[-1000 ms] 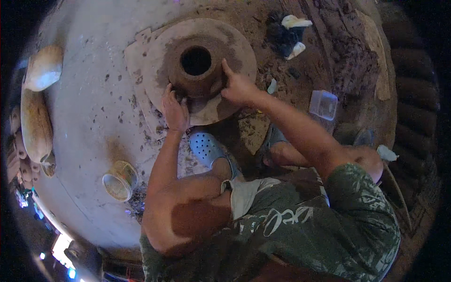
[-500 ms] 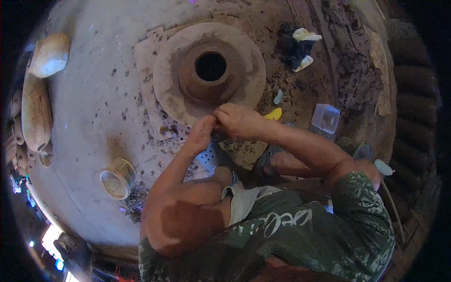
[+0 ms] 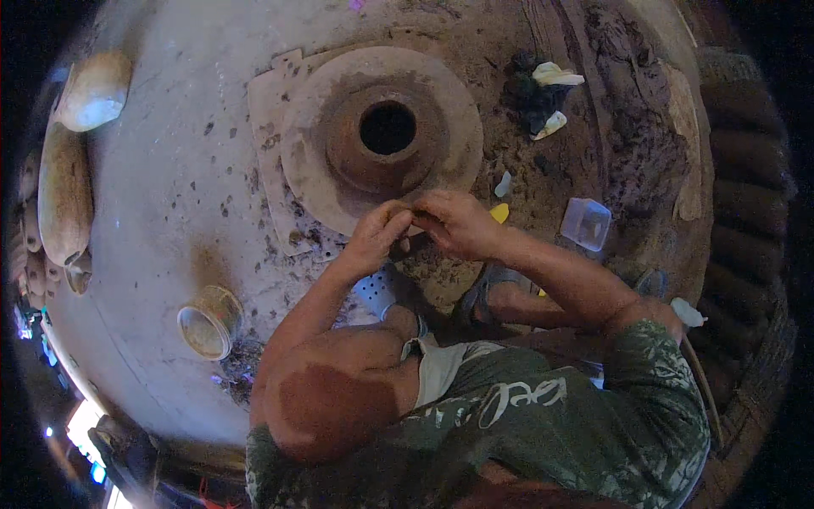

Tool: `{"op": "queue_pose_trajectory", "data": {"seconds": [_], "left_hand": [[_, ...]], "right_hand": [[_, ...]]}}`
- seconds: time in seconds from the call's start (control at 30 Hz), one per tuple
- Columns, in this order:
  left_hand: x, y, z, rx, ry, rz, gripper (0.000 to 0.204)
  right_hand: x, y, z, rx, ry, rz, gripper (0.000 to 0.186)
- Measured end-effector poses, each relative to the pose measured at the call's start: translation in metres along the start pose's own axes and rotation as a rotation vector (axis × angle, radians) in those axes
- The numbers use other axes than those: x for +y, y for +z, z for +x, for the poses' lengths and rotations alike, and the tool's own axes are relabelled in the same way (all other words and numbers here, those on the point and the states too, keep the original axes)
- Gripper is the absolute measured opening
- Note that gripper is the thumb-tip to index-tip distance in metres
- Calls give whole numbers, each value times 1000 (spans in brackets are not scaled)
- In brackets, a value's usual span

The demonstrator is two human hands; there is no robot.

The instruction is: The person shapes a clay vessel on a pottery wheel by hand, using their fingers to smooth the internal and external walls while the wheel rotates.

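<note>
A round clay pot (image 3: 387, 176) with a dark open mouth stands upright on a wide, flat round disc (image 3: 297, 161). At the disc's near edge my two hands meet, just below the pot and apart from it. My left hand (image 3: 377, 239) is closed, thumb against the bent fingers. From the right, my right hand (image 3: 465, 225) comes in with its fingers curled and pinched, its tips touching the left fingertips. Whatever lies between the fingertips, if anything, is hidden. A yellow piece (image 3: 500, 212) lies just beyond my right hand.
A clear plastic tub (image 3: 586, 225) and a small pale piece (image 3: 504, 184) lie to the right. Dark cloth with pale scraps (image 3: 555, 75) is farther back. A dirty bucket (image 3: 209, 327) sits at left, with large tan rounded vessels (image 3: 66, 199) beyond. My feet are below my hands.
My hands have shifted slightly to the right, still together. The left thumb now shows along the fingers, and the right fingers are more curled. The view has moved a little; the pot stays on the disc.
</note>
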State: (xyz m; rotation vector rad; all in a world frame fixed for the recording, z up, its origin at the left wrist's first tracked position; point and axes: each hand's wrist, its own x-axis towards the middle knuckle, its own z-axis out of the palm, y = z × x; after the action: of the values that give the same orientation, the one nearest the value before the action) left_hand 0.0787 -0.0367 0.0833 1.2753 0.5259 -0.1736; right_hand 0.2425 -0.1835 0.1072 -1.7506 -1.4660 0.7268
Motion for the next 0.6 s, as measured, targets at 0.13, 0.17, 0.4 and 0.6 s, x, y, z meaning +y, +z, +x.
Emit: {"op": "queue_pose_trajectory", "data": {"seconds": [0.13,0.17,0.4,0.6], "left_hand": [[23,-6,-5,-1,-202,-173,45],[22,-8,-5,1,-181,-152,47],[-28,-56,34,819,354,250,44],[-72,-66,55,809,353,681,54]], "right_hand": [[-9,-13,7,9,-120,-127,28],[-9,-16,8,-14,-150,-166,28],[-15,-44,26,244,330,52,32],[-11,-42,46,307,424,226,34]]}}
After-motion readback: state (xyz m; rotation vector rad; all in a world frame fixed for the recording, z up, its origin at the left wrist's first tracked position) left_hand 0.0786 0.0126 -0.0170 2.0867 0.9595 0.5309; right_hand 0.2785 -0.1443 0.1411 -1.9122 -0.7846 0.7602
